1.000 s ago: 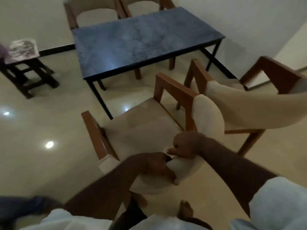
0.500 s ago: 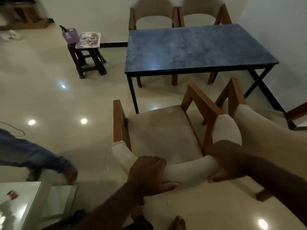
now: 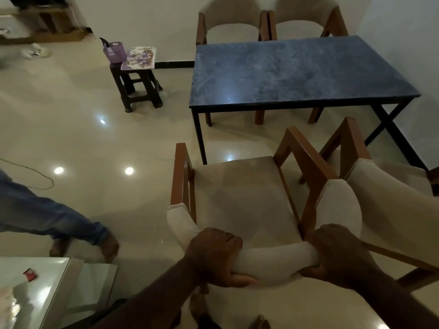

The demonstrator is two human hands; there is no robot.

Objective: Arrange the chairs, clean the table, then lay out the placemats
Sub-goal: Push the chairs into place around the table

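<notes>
Both hands are closed round the padded backrest [image 3: 268,260] of the chair [image 3: 237,198] directly in front of me. Left hand [image 3: 213,255] grips left of the backrest's middle, fingers over the top and thumb beneath. Right hand [image 3: 332,252] grips the right end, just beside the rear post. Neither hand holds anything else.

The seat points away from me toward the table [image 3: 297,72]. The table's long axis runs left to right across my view. The chair's front edge sits near the left end of the table's near side, apart from it. The table's front left leg stands just ahead of the seat's front left corner. My judgement: a straight push risks that corner meeting the leg, so the chair wants shifting right first. Both hands are equally near; the right one would lead that shift.

A second chair [image 3: 392,205] stands just beside mine on the right, armrests close; whether they touch, I cannot tell. Two more chairs [image 3: 232,13] are set at the far side.

Placemats [image 3: 140,58] lie on a stool [image 3: 137,86], well left of the table. The tabletop carries nothing I can see. Cleaning and laying out look not yet begun.
</notes>
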